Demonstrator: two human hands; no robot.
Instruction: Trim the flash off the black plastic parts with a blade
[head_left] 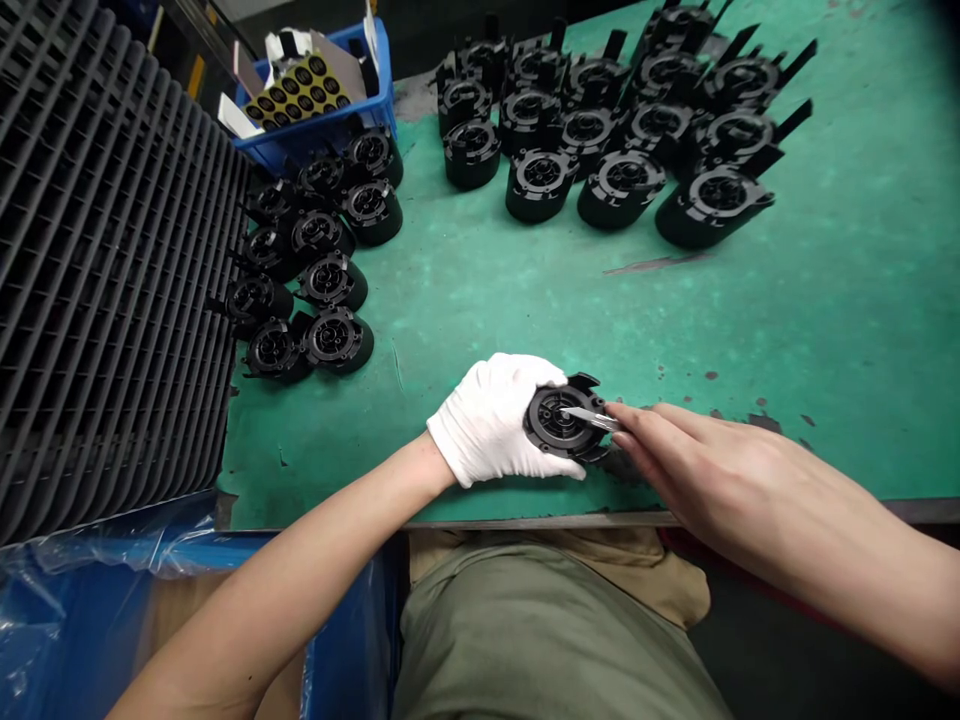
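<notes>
Hands together at the worktop's near edge, both on 1 piece. Left hand [491, 420], in a white fabric glove, clamped around the left side of a round black plastic housing [559, 422], its flat face turned up, tabs jutting at the rim. Right hand [712, 470] bare, pinching slim metal tweezers [591, 420], tips lying over the housing's centre; right fingertips [622, 425] just beside its rim.

Housing sits just above the green-topped worktop [840, 350], near its front edge, at about 6 o'clock of the surface. Green top is worn, with dark scuffs near the right hand.

Outward: about 10 black housings [322, 260] grouped at 10 o'clock; larger crowd of similar housings [600, 130] at 12 o'clock, tabs pointing away. Blue plastic crate [319, 80] at 11 o'clock, holding a yellow sheet of black round pads [296, 92]. Black slatted rack [112, 260] along the 9 o'clock side. Blue bin lined with clear plastic [75, 620] at 7 o'clock. Person's olive trousers [540, 640] at 6 o'clock, below the worktop edge.
</notes>
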